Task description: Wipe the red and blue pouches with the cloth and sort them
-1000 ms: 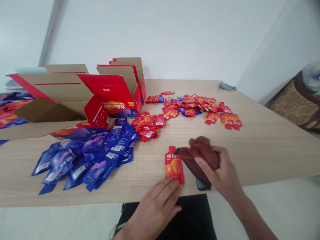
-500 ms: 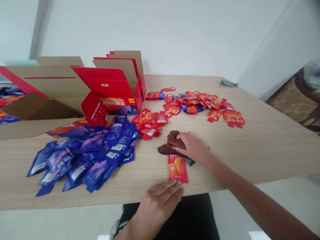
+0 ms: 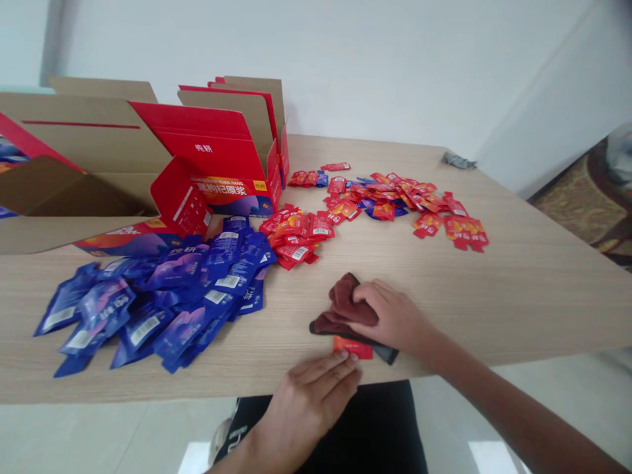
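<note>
My right hand (image 3: 392,316) is closed on a brown cloth (image 3: 340,303) with a dark edging. The cloth lies over most of a red-orange sachet (image 3: 353,347), so only the sachet's near end shows. Fingers of my left hand (image 3: 316,395) are stretched out flat, their tips pressing that near end onto the table. To the left spreads a pile of blue sachets (image 3: 192,276) with white barcode labels. Beyond the cloth sits a heap of small red sachets (image 3: 299,234).
Open red cardboard boxes (image 3: 222,148) stand at the back left. More red and blue sachets (image 3: 395,194) are scattered toward the back of the wooden table (image 3: 494,296). A crumpled grey piece (image 3: 459,160) lies at the far right corner. The table's front edge is close to my lap.
My right hand has drawn the cloth nearer along the sachet, covering more of it. The left fingers stay on its near end. The view has shifted slightly.
</note>
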A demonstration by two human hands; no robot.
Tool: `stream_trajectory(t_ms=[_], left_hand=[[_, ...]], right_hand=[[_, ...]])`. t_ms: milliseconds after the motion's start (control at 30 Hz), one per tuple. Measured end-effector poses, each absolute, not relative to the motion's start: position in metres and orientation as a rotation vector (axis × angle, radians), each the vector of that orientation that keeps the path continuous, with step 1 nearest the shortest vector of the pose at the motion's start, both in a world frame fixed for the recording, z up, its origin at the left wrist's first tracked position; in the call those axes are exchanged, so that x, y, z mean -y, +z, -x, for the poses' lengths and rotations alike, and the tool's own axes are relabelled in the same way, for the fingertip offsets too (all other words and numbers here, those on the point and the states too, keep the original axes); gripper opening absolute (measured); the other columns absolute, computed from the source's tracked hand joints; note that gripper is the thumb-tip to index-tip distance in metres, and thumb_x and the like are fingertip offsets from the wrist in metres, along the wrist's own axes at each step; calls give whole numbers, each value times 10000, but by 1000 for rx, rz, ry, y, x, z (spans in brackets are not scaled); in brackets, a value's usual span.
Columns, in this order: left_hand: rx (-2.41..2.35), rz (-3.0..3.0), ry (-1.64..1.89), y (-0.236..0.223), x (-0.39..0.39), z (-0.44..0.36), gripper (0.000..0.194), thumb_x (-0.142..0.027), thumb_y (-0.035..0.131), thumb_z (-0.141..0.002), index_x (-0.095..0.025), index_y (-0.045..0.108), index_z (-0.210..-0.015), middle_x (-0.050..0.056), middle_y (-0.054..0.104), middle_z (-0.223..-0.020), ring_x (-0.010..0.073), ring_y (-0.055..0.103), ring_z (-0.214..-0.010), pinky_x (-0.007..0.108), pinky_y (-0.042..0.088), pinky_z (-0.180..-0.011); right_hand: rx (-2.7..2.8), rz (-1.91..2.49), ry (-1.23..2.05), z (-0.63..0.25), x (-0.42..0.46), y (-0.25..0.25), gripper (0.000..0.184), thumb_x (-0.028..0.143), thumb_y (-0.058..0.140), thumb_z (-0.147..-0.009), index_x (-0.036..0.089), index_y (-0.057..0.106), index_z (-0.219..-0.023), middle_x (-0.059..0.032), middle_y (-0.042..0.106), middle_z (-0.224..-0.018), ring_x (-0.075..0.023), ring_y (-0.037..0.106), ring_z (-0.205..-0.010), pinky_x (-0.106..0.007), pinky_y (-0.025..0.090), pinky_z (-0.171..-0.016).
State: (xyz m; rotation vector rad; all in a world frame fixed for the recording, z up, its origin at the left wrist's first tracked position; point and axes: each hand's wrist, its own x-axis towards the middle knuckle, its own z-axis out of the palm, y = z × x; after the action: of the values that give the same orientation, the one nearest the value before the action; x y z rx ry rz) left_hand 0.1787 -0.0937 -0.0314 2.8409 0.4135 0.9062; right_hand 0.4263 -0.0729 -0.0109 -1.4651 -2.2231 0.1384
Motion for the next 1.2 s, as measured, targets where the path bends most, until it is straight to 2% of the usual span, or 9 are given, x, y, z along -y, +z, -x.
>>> stream_trajectory(t_ms=[167,267,367,467,533,700,867,1067,1200], left_hand=[[-417,-2852,910,-31,91,-178,254,-179,500,-1088,-157,705,-1237,24,739,-1296,161,713,-1189,284,583,-1038],[-411,-2839,952,-32,90,-178,246,-192,502,-1090,-164,711,-1218,16,748,-1277,152,720,-1171,270,587,-1023],[-422,-2820,952,-34,91,-178,243,-190,509,-1086,-170,709,-1222,20,756,-1257,155,726,-1153,277,589,-1018],[-455,-2762,939,-36,92,-178,247,-158,490,-1084,-186,732,-1123,-4,797,-1077,125,768,-956,247,620,-911],[-470,-2741,945,-37,93,-178,257,-155,480,-1085,-188,734,-1084,-15,799,-1016,118,769,-883,239,629,-855],[-417,-2808,964,-37,92,-178,242,-166,515,-1079,-158,702,-1232,26,745,-1284,162,711,-1183,286,579,-1033],[-407,-2819,966,-36,89,-178,248,-189,507,-1087,-157,697,-1242,20,738,-1299,158,701,-1205,278,573,-1048],[-440,-2815,881,-22,92,-182,277,-315,523,-1088,-163,691,-1248,23,743,-1280,177,691,-1216,310,556,-1092],[-498,-2802,920,-17,93,-185,286,-335,600,-1052,-183,680,-1281,29,731,-1302,186,680,-1221,318,560,-1086]], right_hand=[[2101,1617,-132,-443,23,0,281,329,730,-918,236,539,-1102,-75,679,-1051,-282,653,-999,-392,515,-805],[1895,1587,-188,-442,38,14,284,381,711,-922,237,531,-1087,-80,678,-1026,-274,653,-953,-383,510,-791],[1930,1511,9,-430,80,20,325,418,733,-896,251,536,-1091,-51,683,-1017,-234,658,-895,-349,507,-768],[2224,1400,273,-418,114,13,277,378,751,-885,263,554,-1041,-16,688,-966,-215,665,-892,-330,504,-766],[2287,1391,323,-414,117,3,258,354,756,-884,259,554,-1014,-11,688,-952,-215,668,-910,-333,507,-777],[2155,1614,135,-425,65,-10,315,367,767,-868,248,558,-1072,-43,695,-1027,-249,672,-988,-363,521,-802],[1965,1756,-125,-447,23,0,272,435,663,-949,241,568,-1114,-88,692,-1046,-279,665,-988,-381,520,-793],[1301,1841,-137,-471,80,9,530,647,699,-862,223,569,-1151,-85,682,-1017,-281,665,-889,-375,505,-755],[926,1850,-10,-483,126,0,598,671,752,-790,210,583,-1131,-66,661,-1023,-266,649,-912,-364,496,-768]])
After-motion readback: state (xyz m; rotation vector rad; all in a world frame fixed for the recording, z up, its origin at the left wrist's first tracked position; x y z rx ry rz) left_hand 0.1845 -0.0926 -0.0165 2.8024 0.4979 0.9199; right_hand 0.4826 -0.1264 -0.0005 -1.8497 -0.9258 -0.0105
